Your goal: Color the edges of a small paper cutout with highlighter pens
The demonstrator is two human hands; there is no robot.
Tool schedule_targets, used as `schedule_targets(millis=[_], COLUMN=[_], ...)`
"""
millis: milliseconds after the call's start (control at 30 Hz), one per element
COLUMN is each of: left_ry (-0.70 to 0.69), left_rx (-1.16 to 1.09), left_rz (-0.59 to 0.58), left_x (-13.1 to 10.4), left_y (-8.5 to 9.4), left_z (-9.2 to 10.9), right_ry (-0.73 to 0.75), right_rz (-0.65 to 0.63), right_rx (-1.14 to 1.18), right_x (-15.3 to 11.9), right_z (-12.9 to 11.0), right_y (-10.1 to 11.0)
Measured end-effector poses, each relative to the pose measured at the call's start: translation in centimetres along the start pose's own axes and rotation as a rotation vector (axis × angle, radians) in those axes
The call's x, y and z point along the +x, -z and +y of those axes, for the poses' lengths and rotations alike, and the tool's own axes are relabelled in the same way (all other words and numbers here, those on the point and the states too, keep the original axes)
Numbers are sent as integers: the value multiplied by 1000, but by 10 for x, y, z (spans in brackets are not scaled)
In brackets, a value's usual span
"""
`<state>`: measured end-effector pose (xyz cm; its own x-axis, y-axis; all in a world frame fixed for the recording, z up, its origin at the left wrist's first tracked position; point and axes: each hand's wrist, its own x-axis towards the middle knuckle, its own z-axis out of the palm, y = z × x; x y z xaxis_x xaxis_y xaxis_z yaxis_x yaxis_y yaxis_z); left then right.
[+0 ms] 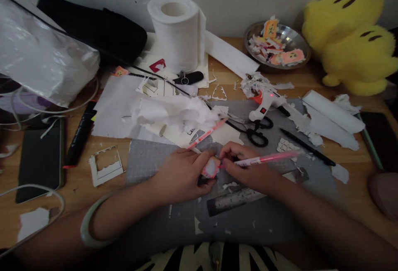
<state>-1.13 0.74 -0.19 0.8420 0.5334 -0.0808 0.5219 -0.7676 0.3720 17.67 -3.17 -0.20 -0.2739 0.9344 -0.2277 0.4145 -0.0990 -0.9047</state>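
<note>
Near the middle of the grey cutting mat (146, 159), my left hand (183, 173) pinches a small white piece with pink-orange edges (211, 167). My right hand (248, 167) grips a pink marker (267, 158), its tip at the right edge of that piece and its far end pointing right, blurred. An orange-pink marker (207, 134) lies just beyond my left hand. Black-handled scissors (258, 136) rest behind my right hand, beside a white glue gun (263, 105). Closer to me, a ruler (233, 200) lies on the mat.
Behind are a paper roll (177, 34), torn papers (174, 113), a metal bowl of scraps (276, 45) and yellow plush toys (351, 38). At left are a black marker (79, 138), a dark phone (40, 159) and a cable; at right, a black pen (307, 146) and another phone (381, 140).
</note>
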Motion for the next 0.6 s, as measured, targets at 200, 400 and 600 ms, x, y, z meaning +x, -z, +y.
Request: schedule_targets(millis=[200,400,600], left_ry=[47,69,90], left_rx=[-2,14,-76], left_rz=[85,103,155], left_x=[-1,-1,-3], left_y=[-2,-2,-7], left_z=[3,4,2], right_ry=[-11,-1,0], right_rz=[25,96,110], right_rx=[13,11,18], right_x=[2,2,2], right_z=[-1,0,2], right_y=[0,-1,-1])
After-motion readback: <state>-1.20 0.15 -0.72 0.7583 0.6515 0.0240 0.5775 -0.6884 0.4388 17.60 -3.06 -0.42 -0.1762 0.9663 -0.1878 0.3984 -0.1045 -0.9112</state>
